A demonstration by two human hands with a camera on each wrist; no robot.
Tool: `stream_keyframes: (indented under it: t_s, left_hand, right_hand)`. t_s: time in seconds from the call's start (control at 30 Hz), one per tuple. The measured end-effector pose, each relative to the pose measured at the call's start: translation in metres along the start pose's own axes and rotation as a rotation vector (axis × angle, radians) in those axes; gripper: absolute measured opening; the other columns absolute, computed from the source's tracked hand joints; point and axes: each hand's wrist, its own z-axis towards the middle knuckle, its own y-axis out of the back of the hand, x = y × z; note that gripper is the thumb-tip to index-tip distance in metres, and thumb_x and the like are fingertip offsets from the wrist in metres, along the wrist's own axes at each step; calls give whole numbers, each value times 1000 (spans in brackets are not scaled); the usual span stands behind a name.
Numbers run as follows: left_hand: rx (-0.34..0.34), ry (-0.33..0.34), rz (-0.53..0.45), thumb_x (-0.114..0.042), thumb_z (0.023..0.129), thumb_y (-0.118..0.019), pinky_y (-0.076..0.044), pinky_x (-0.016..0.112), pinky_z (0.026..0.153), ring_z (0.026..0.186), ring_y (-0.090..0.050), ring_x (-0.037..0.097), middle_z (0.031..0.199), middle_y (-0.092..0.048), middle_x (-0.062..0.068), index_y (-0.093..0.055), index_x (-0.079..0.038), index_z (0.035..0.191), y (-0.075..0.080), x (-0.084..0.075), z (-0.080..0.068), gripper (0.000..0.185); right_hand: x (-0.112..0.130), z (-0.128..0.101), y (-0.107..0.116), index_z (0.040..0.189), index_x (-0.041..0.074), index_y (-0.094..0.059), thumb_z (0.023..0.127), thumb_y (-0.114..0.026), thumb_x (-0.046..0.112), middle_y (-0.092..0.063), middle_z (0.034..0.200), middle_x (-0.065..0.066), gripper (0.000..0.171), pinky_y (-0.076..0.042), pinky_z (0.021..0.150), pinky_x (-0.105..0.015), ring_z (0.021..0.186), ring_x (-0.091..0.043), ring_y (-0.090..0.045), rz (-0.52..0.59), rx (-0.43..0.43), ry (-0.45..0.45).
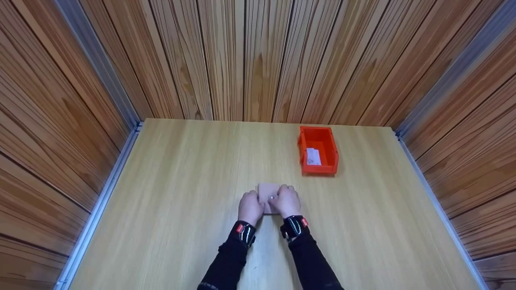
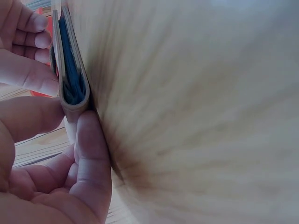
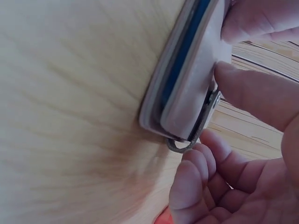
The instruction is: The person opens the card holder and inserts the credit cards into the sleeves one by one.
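Note:
A pale pink card wallet (image 1: 266, 190) lies folded on the table between both hands, with blue inner sleeves (image 2: 70, 70) showing at its open edge. My left hand (image 1: 250, 207) pinches its rounded spine (image 2: 74, 106), thumb on the upper cover and a finger at the lower side. On the opposite side, my right hand (image 1: 288, 201) has its thumb on the upper cover (image 3: 196, 93), beside a dark strap (image 3: 202, 116) with a metal snap. The curled right fingers (image 3: 186, 182) meet the strap's loop at the wallet's edge.
An orange-red open bin (image 1: 318, 170) stands beyond the right hand, toward the back of the table. Inside it lies a whitish packet (image 1: 313, 156). Wood-plank walls (image 1: 258, 60) with metal rails enclose the wooden tabletop (image 1: 181, 181) at the back and sides.

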Motion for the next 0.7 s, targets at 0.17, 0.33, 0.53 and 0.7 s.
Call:
stream_keyframes:
  t_s: [0.17,0.33,0.53,0.7]
  left_hand:
    - [8,5,-7,-6,80,-75,-47,46,71,76,-59,31,79,-58,12,-61,0,81,0,0,0,15]
    - [-19,-20,1,-6,79,-75,-48,47,70,76,-60,34,78,-59,14,-61,0,79,0,0,0,16]
    - [-61,-66,40,-6,78,-76,-48,49,69,76,-61,38,75,-60,16,-59,0,75,1,-1,-1,18]
    - [-63,-66,26,-4,77,-76,-47,49,69,75,-61,39,75,-59,17,-59,0,74,0,0,-2,18]
  right_hand:
    - [0,1,-1,78,3,-57,73,-78,15,-55,83,-13,24,-47,71,-48,77,-34,-56,-7,-12,29]
    - [1,1,0,77,4,-57,74,-78,15,-55,83,-12,24,-47,71,-47,77,-32,-57,-30,-1,37]
    - [2,0,1,75,3,-57,75,-78,14,-54,79,-11,23,-48,70,-48,76,-33,-58,-71,-21,95]
    - [2,-1,2,70,3,-58,74,-78,14,-54,74,-10,23,-48,67,-47,72,-33,-58,-95,-55,140]
